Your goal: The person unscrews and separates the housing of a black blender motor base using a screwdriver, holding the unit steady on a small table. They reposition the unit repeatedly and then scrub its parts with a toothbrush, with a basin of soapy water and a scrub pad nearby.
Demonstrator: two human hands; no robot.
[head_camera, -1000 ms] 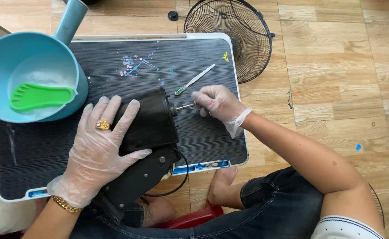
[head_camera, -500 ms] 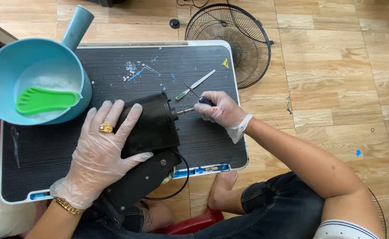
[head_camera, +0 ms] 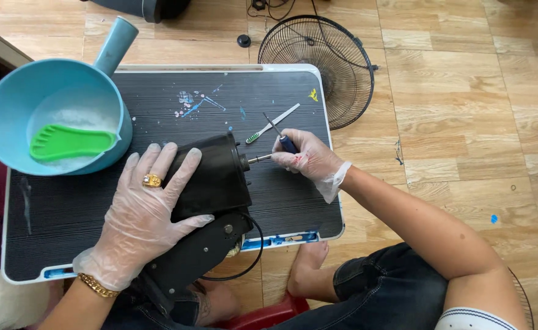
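Nearest the camera, the left hand (head_camera: 143, 214), in a clear thin plastic glove with a gold ring and a gold bracelet at the wrist, lies spread flat, fingers splayed, over the black plastic fan motor housing (head_camera: 211, 177), pressing it down rather than gripping around it. The housing lies on its side at the near middle of the bench (head_camera: 67, 232), a low black ribbed board with a white rim, and its black neck piece (head_camera: 186, 263) hangs over the near edge toward the lap, with a thin black cable (head_camera: 254, 244) looping beside it. A short metal shaft (head_camera: 258, 159) sticks out of the housing's right end.

The right hand (head_camera: 305, 160), gloved the same way, is curled closed around a small blue-handled screwdriver (head_camera: 284, 139), its thin metal blade pointing up and away; the fingertips sit just beside the shaft's tip. Against the earlier pictures the screwdriver handle now stands clear above the fingers, while the left hand has kept its place.

Just beyond lies a toothbrush with a white handle and green head (head_camera: 272, 124). Farther on the board are small blue and yellow paint specks (head_camera: 192, 104). At the far left a light blue plastic scoop bowl with a handle (head_camera: 12, 104) holds a green foot-shaped brush (head_camera: 70, 142) in soapy water. On the wooden floor beyond rests a round black wire fan guard (head_camera: 327, 61).
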